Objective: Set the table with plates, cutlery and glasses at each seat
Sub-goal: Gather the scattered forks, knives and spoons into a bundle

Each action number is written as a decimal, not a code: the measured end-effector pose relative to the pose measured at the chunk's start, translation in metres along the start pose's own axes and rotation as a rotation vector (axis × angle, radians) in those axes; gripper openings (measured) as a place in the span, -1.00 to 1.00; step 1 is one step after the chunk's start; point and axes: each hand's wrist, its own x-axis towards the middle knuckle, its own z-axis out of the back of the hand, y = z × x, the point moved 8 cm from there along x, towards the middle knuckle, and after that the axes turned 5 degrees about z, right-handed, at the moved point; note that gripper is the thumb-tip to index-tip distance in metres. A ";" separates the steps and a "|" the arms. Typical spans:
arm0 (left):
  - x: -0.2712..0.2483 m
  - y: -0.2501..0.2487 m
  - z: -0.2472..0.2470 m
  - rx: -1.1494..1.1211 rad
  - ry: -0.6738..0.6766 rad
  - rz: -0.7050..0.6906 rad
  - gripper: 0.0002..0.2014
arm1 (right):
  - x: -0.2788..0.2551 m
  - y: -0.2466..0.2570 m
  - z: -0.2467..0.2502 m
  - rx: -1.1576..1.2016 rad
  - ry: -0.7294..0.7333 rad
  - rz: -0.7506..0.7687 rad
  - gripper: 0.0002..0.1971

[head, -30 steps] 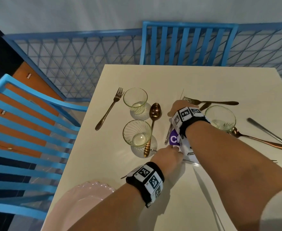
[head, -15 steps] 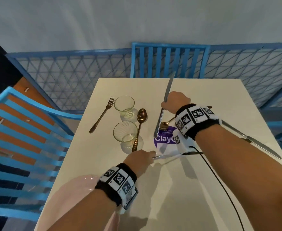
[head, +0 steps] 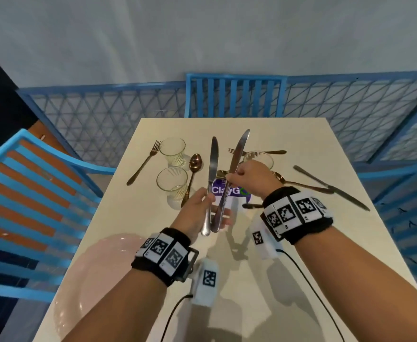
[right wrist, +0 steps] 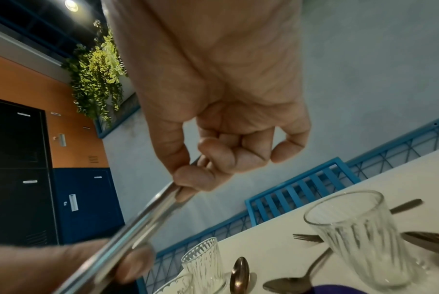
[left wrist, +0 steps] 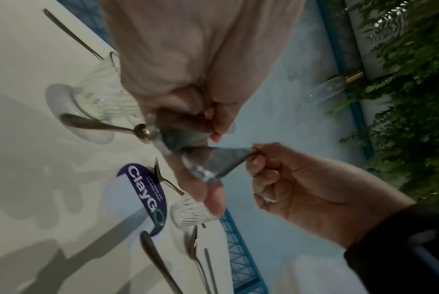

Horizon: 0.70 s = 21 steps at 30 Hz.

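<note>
Above the middle of the table (head: 288, 255), both of my hands are raised, each with a silver knife. My left hand (head: 197, 213) has its fingers and thumb curled round the handle of one knife (head: 213, 166), whose blade stands nearly upright, tip toward the far edge. My right hand (head: 249, 178) pinches the second knife (head: 237, 156) partway along, between thumb and forefinger, the other fingers curled in; this knife leans, its blade tip toward the far edge and its handle end down beside my left hand's fingers. The two handle ends meet or nearly meet there; I cannot tell whether my left hand grips the second knife too.

Below the knives a purple ClayGo sticker (head: 229, 191) lies at the table's centre. Toward the left edge stand two empty ribbed glasses (head: 172, 180), one behind the other, with a copper fork (head: 143, 164) lying left of the farther one and a copper spoon (head: 193, 174) just right of them. A third glass (head: 260, 157) stands behind my right hand, and a second fork (head: 274, 152) lies across the table beyond it. Toward the right edge a third knife (head: 330, 187) lies flat, crossing the handle of another copper spoon (head: 301, 185). At the near left corner sits a pale pink plate (head: 91, 267), under my left forearm. Blue slatted chairs (head: 234, 97) stand at the far and left edges.
</note>
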 end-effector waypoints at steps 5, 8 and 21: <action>0.000 0.002 -0.031 0.039 0.004 -0.005 -0.78 | -0.023 -0.016 -0.003 0.113 -0.011 -0.007 -0.55; 0.003 0.007 -0.050 0.066 0.006 -0.001 -0.72 | -0.032 -0.029 0.004 0.140 -0.030 -0.015 -0.60; 0.040 -0.014 -0.082 0.185 0.001 -0.027 -0.75 | -0.014 -0.182 0.066 -0.075 -0.245 -0.279 -0.73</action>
